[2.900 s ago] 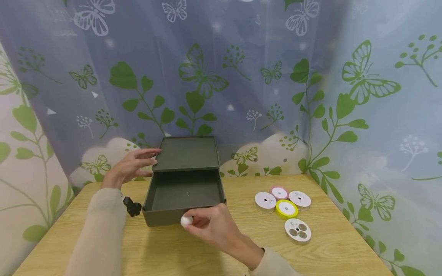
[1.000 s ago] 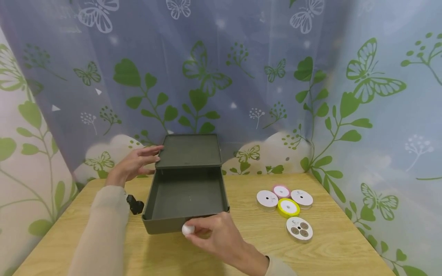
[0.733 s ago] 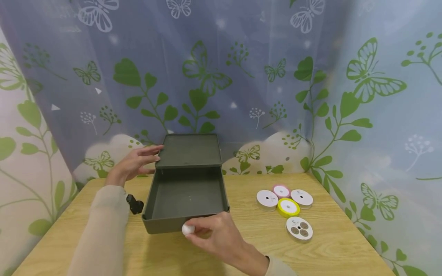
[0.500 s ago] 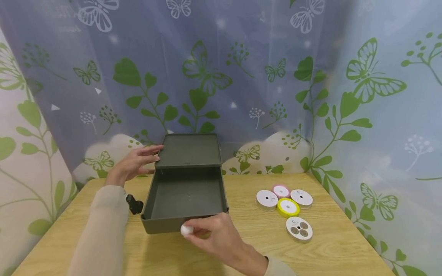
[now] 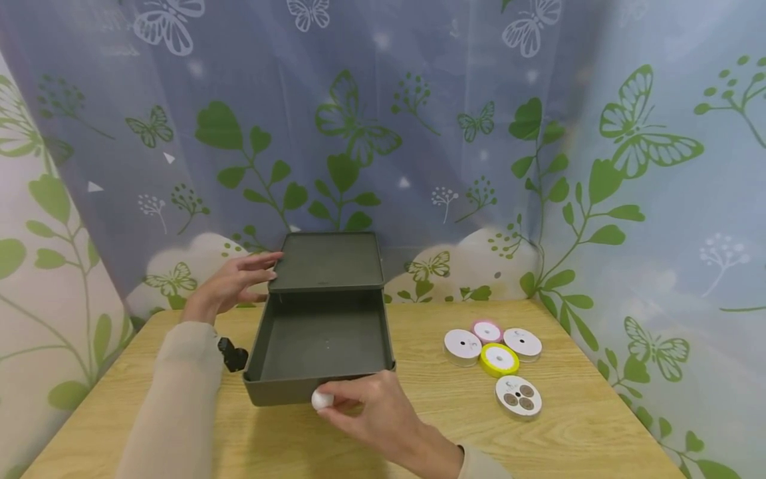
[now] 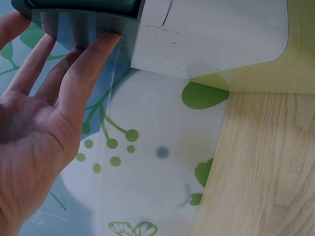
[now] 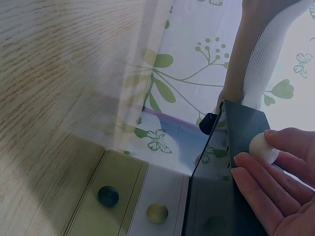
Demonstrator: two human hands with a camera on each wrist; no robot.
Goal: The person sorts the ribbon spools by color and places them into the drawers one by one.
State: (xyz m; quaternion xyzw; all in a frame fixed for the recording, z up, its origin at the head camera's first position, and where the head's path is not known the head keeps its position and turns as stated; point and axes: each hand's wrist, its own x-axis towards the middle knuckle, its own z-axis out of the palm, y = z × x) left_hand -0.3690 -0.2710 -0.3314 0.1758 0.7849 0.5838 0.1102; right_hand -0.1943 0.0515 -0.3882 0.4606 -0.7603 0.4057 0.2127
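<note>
A dark grey-green drawer (image 5: pixel 278 394) is pulled out toward me from under the flat top of a small drawer cabinet (image 5: pixel 329 261). My right hand (image 5: pixel 385 414) pinches the drawer's round white knob (image 5: pixel 322 399) between thumb and fingers; the right wrist view shows this knob (image 7: pixel 263 148) at the fingertips. The drawer holds nothing but a few tiny specks. My left hand (image 5: pixel 230 286) touches the cabinet's upper left side with extended fingers. In the left wrist view, fingertips (image 6: pixel 110 39) press the dark side wall.
Below, the right wrist view shows a white drawer front (image 7: pixel 160 184) and a yellow-green one (image 7: pixel 110 177), each with a round knob. Several ribbon spools (image 5: pixel 499 359) lie on the wooden table (image 5: pixel 574 426) at right. A small black device (image 5: pixel 233 356) shows beside my left wrist. Patterned curtains stand behind.
Since the earliest frame, the drawer has come slightly farther toward me with my right hand on its knob, and the head view has shifted a little. Over the last second almost nothing moves.
</note>
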